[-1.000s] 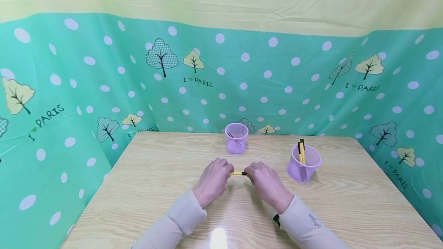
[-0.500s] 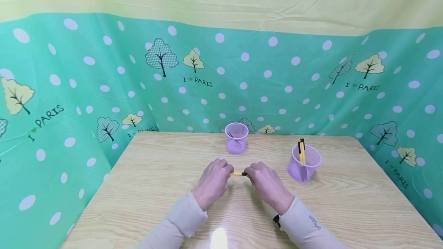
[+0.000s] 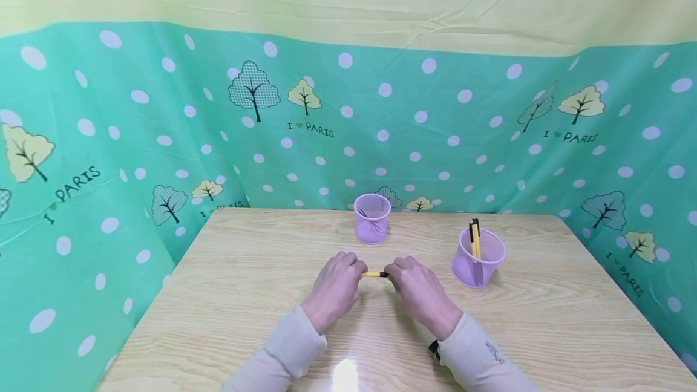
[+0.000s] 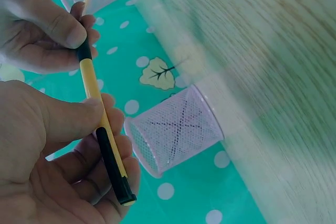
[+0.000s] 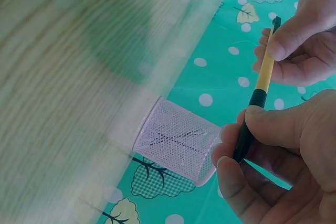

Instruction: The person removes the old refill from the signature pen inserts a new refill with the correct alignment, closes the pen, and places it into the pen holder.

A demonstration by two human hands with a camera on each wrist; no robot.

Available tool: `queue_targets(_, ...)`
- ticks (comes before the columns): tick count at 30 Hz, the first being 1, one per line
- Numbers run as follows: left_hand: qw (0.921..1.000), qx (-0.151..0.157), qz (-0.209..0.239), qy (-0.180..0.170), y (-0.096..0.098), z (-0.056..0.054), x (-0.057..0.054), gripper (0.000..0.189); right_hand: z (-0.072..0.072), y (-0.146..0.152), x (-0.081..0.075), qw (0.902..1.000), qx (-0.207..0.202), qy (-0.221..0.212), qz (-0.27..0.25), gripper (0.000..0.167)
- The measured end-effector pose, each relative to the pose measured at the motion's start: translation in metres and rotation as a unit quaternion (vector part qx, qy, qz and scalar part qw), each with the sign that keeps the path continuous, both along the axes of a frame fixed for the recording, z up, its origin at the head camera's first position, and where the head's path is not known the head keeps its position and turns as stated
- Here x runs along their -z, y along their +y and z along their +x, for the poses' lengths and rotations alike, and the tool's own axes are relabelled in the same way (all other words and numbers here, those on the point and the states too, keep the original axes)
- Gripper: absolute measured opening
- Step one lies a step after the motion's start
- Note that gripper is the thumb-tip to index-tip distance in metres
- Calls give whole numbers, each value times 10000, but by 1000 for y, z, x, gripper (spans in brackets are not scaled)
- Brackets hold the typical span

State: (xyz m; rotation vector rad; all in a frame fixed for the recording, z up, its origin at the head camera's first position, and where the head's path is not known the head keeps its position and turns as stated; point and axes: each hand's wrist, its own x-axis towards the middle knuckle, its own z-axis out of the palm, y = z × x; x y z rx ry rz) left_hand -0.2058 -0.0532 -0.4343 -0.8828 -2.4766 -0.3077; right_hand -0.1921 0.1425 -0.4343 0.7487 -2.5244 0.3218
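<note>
My two hands hold a yellow pen with black parts between them, level over the table in the head view. My left hand (image 3: pixel 334 288) pinches the yellow barrel of the pen (image 4: pixel 90 80) beside its black clip (image 4: pixel 110 156), thumb on top. At the other end, my right hand (image 3: pixel 423 293) grips the black grip section (image 5: pixel 257 98) between thumb and fingers; its fingers hide the tip in the head view. Behind the hands stands a purple mesh cup (image 3: pixel 371 231) with a few thin dark sticks inside.
A second purple mesh cup (image 3: pixel 469 271) to the right of my hands holds yellow pens (image 3: pixel 475 242) with black clips, upright. The light wood table (image 3: pixel 245 295) ends at a green dotted curtain (image 3: pixel 327 168) at the back and sides.
</note>
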Motion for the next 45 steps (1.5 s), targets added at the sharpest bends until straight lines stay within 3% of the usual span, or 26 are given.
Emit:
queue_targets(14,9993,21,255,-282,0,0,4,15,-1,1,0,10000,11,-18,-32,12)
queue_targets(22,9995,-144,262,-113,-2,0,5,31,-1,2,-1,9999,48,-49,-104,11)
queue_targets(29,9989,-205,424,63,0,0,5,28,0,-1,2,10000,-19,-23,-28,10)
queue_targets(39,9989,-142,317,310,3,1,7,22,3,-3,2,10000,5,-50,50,9)
queue_targets(45,9993,-184,252,213,4,2,7,22,3,-2,2,10000,16,-55,59,9)
